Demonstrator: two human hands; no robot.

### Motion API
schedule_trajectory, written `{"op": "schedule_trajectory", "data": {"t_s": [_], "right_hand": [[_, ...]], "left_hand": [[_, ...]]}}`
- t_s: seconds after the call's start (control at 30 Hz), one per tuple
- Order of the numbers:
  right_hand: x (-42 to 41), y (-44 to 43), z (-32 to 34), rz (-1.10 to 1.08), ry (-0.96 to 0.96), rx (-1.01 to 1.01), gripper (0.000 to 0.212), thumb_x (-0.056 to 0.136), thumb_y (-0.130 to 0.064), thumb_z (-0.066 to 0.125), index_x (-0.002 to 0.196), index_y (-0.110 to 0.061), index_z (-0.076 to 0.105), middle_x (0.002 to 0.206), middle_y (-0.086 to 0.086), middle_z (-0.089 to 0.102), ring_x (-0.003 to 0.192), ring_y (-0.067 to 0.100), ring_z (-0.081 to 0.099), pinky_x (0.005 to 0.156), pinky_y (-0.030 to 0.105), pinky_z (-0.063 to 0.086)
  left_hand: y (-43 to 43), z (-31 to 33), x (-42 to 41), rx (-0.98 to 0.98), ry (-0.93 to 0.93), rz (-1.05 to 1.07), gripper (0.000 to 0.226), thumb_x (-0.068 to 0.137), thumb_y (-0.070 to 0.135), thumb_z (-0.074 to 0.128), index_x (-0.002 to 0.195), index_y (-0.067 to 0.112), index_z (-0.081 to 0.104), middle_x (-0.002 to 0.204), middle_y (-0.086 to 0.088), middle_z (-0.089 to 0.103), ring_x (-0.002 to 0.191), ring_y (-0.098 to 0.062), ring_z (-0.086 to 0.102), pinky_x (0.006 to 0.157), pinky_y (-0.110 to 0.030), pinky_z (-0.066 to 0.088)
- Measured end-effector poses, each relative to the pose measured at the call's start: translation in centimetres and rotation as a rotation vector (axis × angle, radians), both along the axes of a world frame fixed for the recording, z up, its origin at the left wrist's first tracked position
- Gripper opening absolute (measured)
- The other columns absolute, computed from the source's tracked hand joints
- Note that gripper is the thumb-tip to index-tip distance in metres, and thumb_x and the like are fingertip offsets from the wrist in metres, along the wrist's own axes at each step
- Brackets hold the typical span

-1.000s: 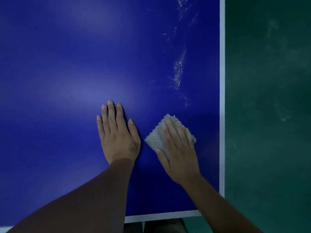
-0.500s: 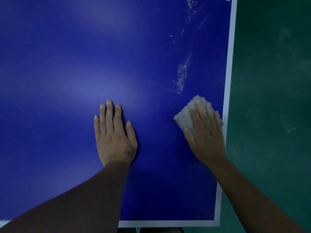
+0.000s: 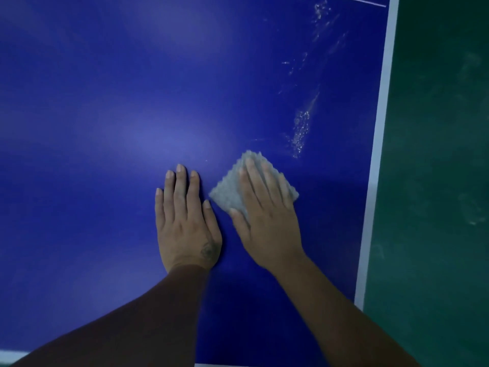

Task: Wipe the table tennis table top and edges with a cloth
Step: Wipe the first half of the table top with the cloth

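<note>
Your right hand (image 3: 267,223) has swept the cloth (image 3: 226,196) back beside your left hand (image 3: 185,226), both spread flat on the bench (image 3: 105,128), streaky smears (image 3: 300,131) lying ahead and rightward.

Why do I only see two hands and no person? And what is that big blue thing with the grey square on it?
The camera sits on the person's head and looks down, so you see only their arms and hands. The big blue thing is a table tennis table, with a white line along its edge and green floor beside it. The left hand lies flat on the blue top, holding nothing. The right hand presses flat on a small grey cloth, the grey square, to wipe the table. Above the cloth, near the white line, are pale streaky marks not yet wiped.
</note>
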State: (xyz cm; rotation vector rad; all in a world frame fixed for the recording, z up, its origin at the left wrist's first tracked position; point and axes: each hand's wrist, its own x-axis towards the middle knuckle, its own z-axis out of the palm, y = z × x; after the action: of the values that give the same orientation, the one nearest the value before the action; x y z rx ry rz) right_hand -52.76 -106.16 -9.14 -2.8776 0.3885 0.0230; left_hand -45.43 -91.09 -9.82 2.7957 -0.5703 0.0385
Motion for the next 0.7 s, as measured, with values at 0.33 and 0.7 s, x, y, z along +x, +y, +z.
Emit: {"op": "schedule_trajectory", "data": {"t_s": [0.33,0.7], "right_hand": [[-0.5,-17.3,0.6,-0.537,0.08,-0.064,0.072,0.114,-0.05,0.021,0.173,-0.013,0.004,0.181,0.01,-0.001,0.167,0.034,-0.001,0.133,0.064,0.01],[-3.1,-15.3,1.0,-0.697,0.068,0.0,0.07,0.113,-0.044,0.024,0.172,-0.01,0.008,0.181,0.014,0.001,0.166,0.039,0.002,0.131,0.068,0.013]], "left_hand": [[0.0,0.1,0.0,-0.002,0.038,0.005,0.059,0.113,0.028,0.036,0.168,0.007,0.034,0.18,-0.009,0.022,0.169,-0.025,0.011,0.136,-0.052,0.014],[-0.1,0.1,-0.2,0.0,0.046,0.018,0.059,0.112,0.026,0.039,0.168,0.007,0.034,0.179,-0.009,0.022,0.169,-0.025,0.011,0.136,-0.051,0.012]]}}
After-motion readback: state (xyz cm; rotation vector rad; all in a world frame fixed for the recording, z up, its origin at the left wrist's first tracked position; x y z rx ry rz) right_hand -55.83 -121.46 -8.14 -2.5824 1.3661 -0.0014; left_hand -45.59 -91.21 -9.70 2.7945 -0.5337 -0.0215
